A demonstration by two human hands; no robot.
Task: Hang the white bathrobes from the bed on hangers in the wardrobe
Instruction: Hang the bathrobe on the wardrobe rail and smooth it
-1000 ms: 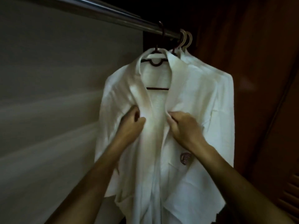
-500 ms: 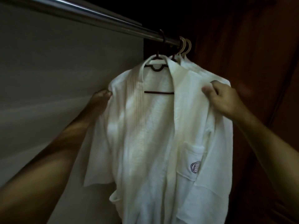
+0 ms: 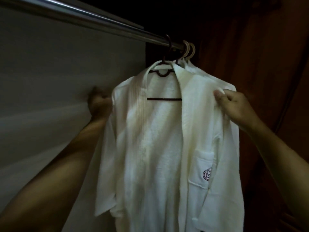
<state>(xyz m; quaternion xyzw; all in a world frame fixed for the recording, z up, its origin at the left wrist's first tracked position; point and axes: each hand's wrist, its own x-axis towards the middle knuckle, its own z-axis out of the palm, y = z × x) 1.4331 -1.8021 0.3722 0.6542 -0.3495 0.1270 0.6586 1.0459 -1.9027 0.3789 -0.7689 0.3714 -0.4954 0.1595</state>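
With my right hand (image 3: pixel 237 106) pinching the mid-right shoulder of the white terry bathrobe (image 3: pixel 158 139) and my left hand (image 3: pixel 98 104) too blurred to judge, I'd tug both shoulders evenly.

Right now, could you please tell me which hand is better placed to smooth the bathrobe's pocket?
Probably the right hand: it pinches the bathrobe at the shoulder directly above the pocket. The left hand, blurred, sits at the opposite shoulder, farther away.
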